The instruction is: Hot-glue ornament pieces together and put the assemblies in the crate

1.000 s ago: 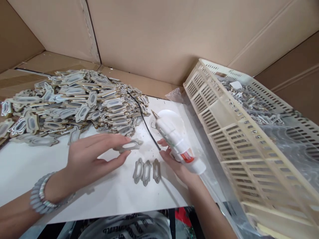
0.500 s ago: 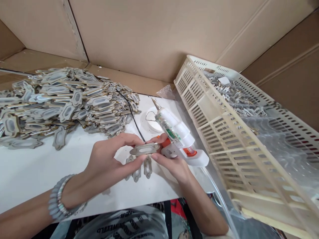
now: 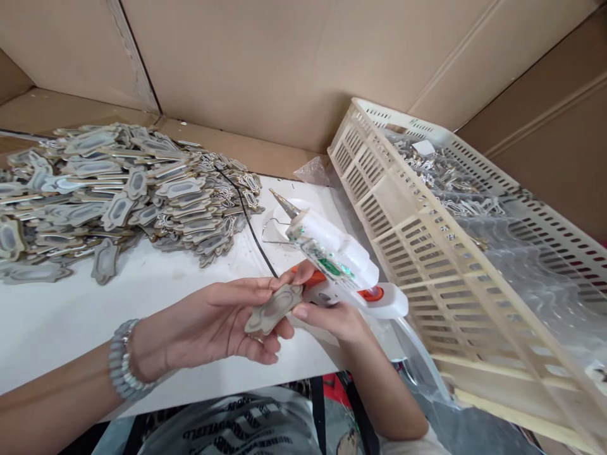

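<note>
Above the table, left hand [image 3: 222, 322] fingers pinch a plaque [image 3: 274, 308].

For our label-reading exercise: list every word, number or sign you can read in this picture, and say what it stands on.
Shirt at the bottom edge: dark block lettering, upside down to the camera and cut off; not readable.
Glue gun in the right hand: green and orange marks, too blurred to read.
Flat piece in the left hand: no text.
Crate: no text.

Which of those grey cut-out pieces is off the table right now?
Only the grey piece pinched between the left hand and right hand, tilted beside the glue gun. The other pieces lie heaped on the table.
</note>
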`<state>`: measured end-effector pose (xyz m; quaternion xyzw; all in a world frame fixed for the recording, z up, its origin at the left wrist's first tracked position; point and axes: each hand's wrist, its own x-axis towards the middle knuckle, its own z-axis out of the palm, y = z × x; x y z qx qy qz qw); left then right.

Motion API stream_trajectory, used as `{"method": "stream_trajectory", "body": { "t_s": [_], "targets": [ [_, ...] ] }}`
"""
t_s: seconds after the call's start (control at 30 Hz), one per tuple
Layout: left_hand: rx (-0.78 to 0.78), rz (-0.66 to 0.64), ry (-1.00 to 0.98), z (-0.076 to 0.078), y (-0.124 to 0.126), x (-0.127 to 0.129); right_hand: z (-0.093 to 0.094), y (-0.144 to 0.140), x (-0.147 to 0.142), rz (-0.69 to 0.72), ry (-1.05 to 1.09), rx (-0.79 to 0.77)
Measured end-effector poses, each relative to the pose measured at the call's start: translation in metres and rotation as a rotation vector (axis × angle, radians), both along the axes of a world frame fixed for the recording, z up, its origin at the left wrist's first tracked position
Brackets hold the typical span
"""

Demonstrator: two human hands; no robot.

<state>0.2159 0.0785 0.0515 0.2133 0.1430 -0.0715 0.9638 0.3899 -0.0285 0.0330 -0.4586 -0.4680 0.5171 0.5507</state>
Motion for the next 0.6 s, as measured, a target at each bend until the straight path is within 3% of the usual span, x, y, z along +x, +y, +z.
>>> {"method": "stream_trajectory", "body": {
  "t_s": [0.17,0.3,0.4,0.6],
  "targets": [
    [-0.004,-0.010,-0.067,-0.007,-0.006,-0.002,-0.001,0.000,0.000,0.042,-0.092,-0.034],
    [0.160,0.081,-0.049,0.002,-0.004,-0.002,0.000,0.001,0.000,-0.134,-0.146,0.038],
    [0.534,0.284,-0.023,0.012,0.010,-0.006,-0.002,0.001,0.003,-0.231,-0.130,0.079],
    [1.551,0.864,0.012,0.020,0.038,-0.020,0.001,0.000,0.005,-0.233,-0.312,0.097]
  ]
}}
